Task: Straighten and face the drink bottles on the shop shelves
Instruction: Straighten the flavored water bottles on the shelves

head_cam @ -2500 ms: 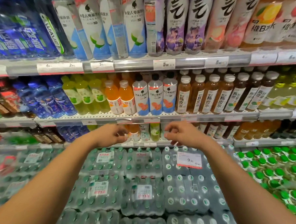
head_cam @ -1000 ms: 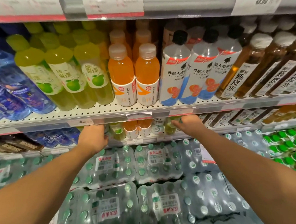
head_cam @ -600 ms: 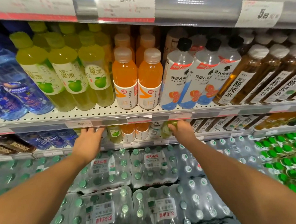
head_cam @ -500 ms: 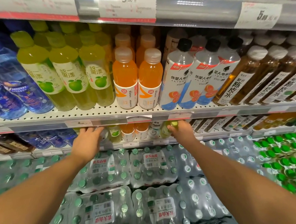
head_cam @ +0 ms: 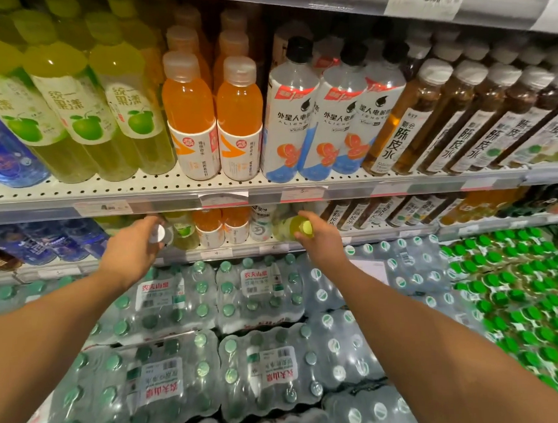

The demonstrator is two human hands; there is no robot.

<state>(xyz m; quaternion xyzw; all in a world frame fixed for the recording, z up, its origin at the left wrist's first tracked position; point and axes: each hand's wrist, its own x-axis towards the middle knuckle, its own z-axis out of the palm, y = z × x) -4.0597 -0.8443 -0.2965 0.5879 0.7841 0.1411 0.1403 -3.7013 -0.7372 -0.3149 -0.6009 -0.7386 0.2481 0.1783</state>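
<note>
While both hands are reaching under the price rail onto the lower shelf [head_cam: 209, 254], the risks sit at its front edge. Toward the left of that edge, the left hand [head_cam: 129, 251] has its fingers curled round a bottle with a white cap [head_cam: 158, 233], which tips out toward the person; how firm that hold is I cannot tell, since the palm hides most of the bottle. If it is pulled further past the edge, it could probably slip and drop onto the shrink-wrapped water packs [head_cam: 166, 301] stacked below. Just right of it, a green apple drink [head_cam: 183, 231] and two small orange bottles [head_cam: 222, 229] stand close together near the front edge, so a sideways nudge from either wrist may knock them askew or topple them into each other. Further right, the right hand [head_cam: 318, 241] grips a yellow-green bottle [head_cam: 296, 228] near its cap, also leaning outward; twisting it to face forward could bump the brown tea bottles [head_cam: 362, 213] just beside it. The shelf above overhangs closely, so lifting either bottle upright too sharply might catch its cap on the rail.
</note>
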